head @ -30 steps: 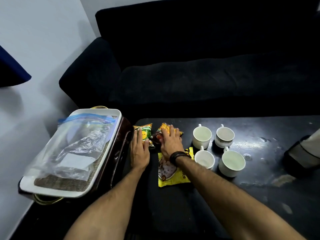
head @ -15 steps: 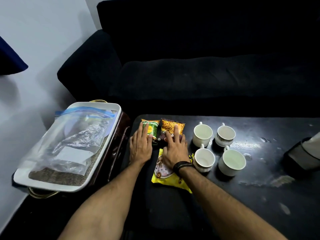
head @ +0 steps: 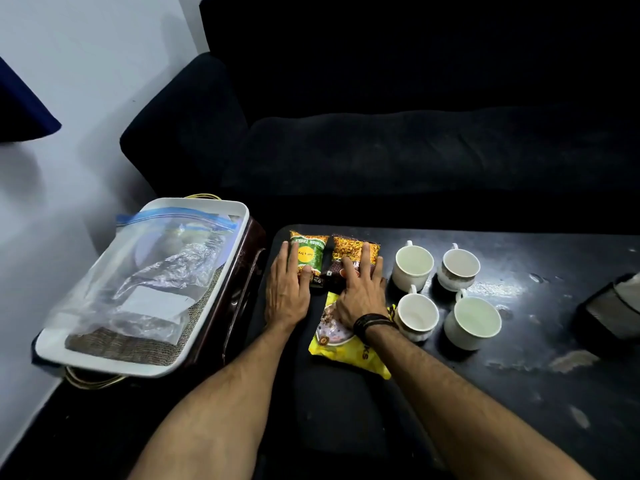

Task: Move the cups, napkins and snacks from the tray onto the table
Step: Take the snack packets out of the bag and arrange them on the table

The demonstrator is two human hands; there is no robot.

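Note:
Two small snack packets lie side by side at the far left of the black table: a green one and an orange one. My left hand rests flat with its fingers on the green packet. My right hand lies flat, fingers spread, on the orange packet and over a yellow snack bag. Several white cups stand empty to the right of the snacks. The white tray sits left of the table and holds a clear zip bag with white napkins inside.
A black sofa runs along the far side of the table. A dark mesh container stands at the table's right edge. The tray rests on a dark brown stand against the white wall.
Both hands have flattened the two small packets so that they lie side by side. The yellow bag has shifted a little under my right wrist.

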